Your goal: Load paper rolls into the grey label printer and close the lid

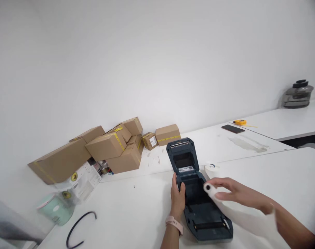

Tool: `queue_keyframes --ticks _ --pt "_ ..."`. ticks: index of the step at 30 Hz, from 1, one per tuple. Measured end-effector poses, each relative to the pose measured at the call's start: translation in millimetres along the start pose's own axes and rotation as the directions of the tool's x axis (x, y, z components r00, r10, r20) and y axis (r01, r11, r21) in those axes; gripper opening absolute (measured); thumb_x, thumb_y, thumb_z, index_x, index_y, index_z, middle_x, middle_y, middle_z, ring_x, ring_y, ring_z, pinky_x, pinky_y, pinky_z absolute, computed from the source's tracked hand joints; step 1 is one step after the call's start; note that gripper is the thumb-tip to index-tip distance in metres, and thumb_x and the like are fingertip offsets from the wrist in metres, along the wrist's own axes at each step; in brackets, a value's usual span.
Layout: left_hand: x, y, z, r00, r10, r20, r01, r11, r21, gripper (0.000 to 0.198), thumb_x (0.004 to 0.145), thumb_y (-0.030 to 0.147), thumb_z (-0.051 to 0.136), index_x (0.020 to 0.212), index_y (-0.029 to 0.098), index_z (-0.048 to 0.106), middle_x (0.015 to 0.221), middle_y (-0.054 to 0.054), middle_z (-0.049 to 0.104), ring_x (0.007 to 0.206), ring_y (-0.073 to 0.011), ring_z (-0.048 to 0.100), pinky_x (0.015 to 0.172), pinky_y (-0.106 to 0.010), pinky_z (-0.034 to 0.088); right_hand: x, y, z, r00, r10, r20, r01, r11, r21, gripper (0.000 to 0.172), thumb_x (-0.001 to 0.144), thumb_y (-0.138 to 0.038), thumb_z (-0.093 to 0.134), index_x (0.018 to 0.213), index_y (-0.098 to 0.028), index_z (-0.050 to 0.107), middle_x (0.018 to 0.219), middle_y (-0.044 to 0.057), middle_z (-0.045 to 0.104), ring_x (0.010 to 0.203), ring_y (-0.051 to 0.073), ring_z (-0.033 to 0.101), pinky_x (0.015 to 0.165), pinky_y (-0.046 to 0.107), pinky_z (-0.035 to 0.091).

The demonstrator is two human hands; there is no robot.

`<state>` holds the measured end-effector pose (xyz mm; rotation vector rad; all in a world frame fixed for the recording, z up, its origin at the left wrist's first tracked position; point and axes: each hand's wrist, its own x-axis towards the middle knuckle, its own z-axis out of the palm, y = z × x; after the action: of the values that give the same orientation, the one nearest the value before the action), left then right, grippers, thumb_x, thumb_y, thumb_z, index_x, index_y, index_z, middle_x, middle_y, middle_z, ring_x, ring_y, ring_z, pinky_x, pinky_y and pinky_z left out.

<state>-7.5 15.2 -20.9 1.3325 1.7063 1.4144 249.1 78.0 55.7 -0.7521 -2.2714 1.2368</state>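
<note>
A dark label printer (208, 231) lies with its lid (183, 157) swung up, its inner bay in full view. My left hand (177, 199) grips the printer's left wall near the hinge, with the thumb over the rim. In my right hand (228, 190), between thumb and fingers, is a white paper roll (214, 193) with a dark hollow core. It is held over the printer's right edge. A loose strip of white paper (253, 219) trails from the roll to the lower right, passing in front of my forearm. Another white roll (211, 170) is partly visible behind the printer.
Cardboard boxes (107, 147) are piled at the left by the wall. A green tub (56, 209) and a black cable (75, 226) are at the near left. At the back right are a phone (232, 129), a yellow tape measure (240, 122) and a large bottle (298, 95).
</note>
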Motion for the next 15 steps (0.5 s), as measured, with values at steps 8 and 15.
queue_keyframes --ticks 8,15 --pt "1 6 -2.3 1.000 0.009 -0.003 -0.009 0.998 0.058 0.067 0.092 0.042 0.046 0.152 0.016 0.030 0.157 -0.010 0.035 0.144 -0.0210 0.034 0.115 -0.030 0.029 83 -10 52 0.962 -0.042 0.269 0.194 0.799 -0.569 0.003 0.064 -0.023 0.068 0.066 -0.021 0.068 0.069 0.001 0.068 0.077 0.023 0.061 0.080 0.036 0.039" --pt "3 9 3.7 0.999 -0.021 -0.027 0.025 0.990 0.141 0.072 0.086 0.038 0.053 0.149 0.010 0.034 0.154 -0.016 0.039 0.142 -0.0277 0.037 0.116 -0.038 0.029 100 16 72 0.963 -0.028 0.269 0.199 0.746 -0.635 0.006 0.059 -0.018 0.065 0.055 -0.021 0.064 0.063 0.004 0.069 0.072 0.025 0.065 0.084 0.039 0.040"
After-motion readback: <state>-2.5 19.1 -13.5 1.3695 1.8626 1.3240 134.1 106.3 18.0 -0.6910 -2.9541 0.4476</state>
